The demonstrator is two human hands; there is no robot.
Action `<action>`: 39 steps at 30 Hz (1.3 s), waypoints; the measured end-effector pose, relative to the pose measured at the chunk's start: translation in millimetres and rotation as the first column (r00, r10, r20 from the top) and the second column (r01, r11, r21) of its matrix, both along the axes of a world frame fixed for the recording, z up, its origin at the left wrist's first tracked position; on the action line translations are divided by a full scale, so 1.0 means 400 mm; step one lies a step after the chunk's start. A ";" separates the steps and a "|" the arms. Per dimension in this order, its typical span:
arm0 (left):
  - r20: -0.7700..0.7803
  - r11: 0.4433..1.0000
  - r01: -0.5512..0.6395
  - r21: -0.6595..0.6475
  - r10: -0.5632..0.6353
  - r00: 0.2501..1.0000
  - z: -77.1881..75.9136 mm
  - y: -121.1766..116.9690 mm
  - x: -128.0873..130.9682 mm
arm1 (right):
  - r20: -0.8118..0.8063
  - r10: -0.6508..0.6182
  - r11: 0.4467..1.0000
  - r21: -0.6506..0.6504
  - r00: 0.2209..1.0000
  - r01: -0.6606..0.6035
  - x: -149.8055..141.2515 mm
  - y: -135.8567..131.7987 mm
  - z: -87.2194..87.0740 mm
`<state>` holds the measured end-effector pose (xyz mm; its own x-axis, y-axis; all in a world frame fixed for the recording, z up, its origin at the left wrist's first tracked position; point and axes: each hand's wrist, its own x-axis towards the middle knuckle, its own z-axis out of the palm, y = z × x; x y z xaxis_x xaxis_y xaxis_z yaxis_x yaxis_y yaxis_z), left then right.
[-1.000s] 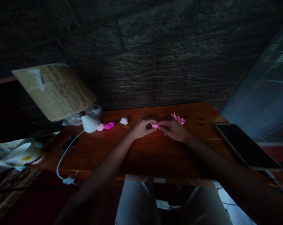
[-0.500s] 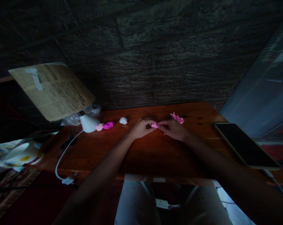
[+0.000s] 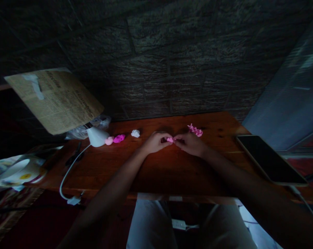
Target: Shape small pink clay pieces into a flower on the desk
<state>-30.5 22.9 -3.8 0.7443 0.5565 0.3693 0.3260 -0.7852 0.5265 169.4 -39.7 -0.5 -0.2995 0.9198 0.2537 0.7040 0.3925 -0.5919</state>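
Behind everything, a dark stone-patterned wall (image 3: 151, 79), light dim throughout
Up against its foot, a brown wooden table (image 3: 94, 173)
On the table at left, a lamp (image 3: 55, 100) with a shade of printed paper, leaning outward in view
At right, a phone (image 3: 270, 159), screen dark, lying flat, well apart from the handwork
At centre, left hand (image 3: 157, 142) and right hand (image 3: 192, 143), fingertips nearly meeting, each in a pinch
Just beyond the right hand, a frilly pink cluster (image 3: 195, 130)
By the lamp's base, a magenta lump (image 3: 119, 138); between the two, a pale pink lump (image 3: 109, 140); farther right, slightly apart, a white lump (image 3: 135, 133)
Smallest, a pink piece (image 3: 169, 139), gripped between both hands' fingertips, partly covered; exact shape too small to tell
Step in hand, by judgement: pinching and shaping this piece with both hands
Next move, by judgement: calls for light, even pressure, one side held steady while working the other
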 end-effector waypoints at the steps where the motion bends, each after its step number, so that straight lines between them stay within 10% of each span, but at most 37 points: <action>1: -0.002 1.000 0.004 0.008 -0.004 1.000 -0.002 0.001 0.000 | 0.019 0.000 1.000 0.011 1.000 0.000 0.000 0.000 0.000; 22: -0.011 0.999 -0.028 -0.027 0.028 1.000 0.024 -0.007 0.008 | 0.012 -0.049 0.987 0.153 0.999 0.046 -0.033 -0.005 0.001; 39: 0.005 0.828 0.075 -0.556 -0.087 0.996 0.029 0.029 -0.022 | -0.147 -0.017 0.968 0.244 0.989 0.053 -0.024 -0.012 0.009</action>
